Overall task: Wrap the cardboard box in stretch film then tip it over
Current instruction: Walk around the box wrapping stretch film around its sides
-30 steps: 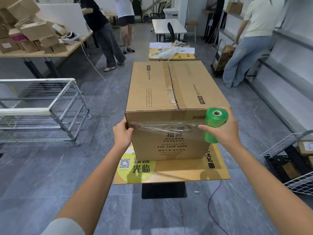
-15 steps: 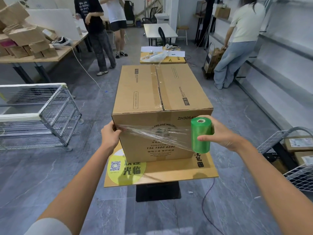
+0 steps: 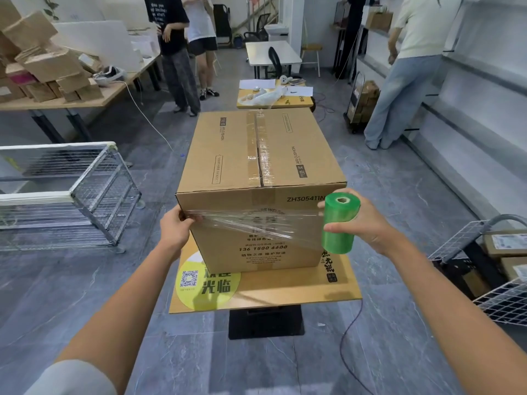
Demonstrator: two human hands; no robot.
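**packer_a:** ok, so what are our fingers actually doing here?

**packer_b:** Our left fingers point(image 3: 190, 220) are pinching the loose end of the stretch film point(image 3: 256, 225) against the near left corner of the cardboard box point(image 3: 258, 155). The rest of the left hand point(image 3: 175, 228) sits tight on that corner edge. We can't see how the fingers lie round the side. Our right fingers point(image 3: 335, 227) are curled round the green roll point(image 3: 340, 223), thumb across its near side, other fingertips poking out behind the top rim. The right hand point(image 3: 370, 223) holds it more or less upright, just off the near right corner of the box.

**packer_a:** and the film between them?

**packer_b:** It's pulled across the upper part of the front face, clear and pretty wrinkly, running from the left corner to the roll. It partly covers the printing on the front of the box.

**packer_a:** where's the box sitting?

**packer_b:** It stands upright with the taped seam on top, on our small yellowish table point(image 3: 299, 289). There's a round yellow sticker point(image 3: 208, 283) with a QR code on the table's near left corner, and a black base point(image 3: 265, 320) underneath. Out past that, a wire cage point(image 3: 85, 192) is on the floor to our left and wire baskets point(image 3: 502, 300) are to our right. A long table point(image 3: 57, 102) piled with small cartons is at far left. A few people are standing around at the back.
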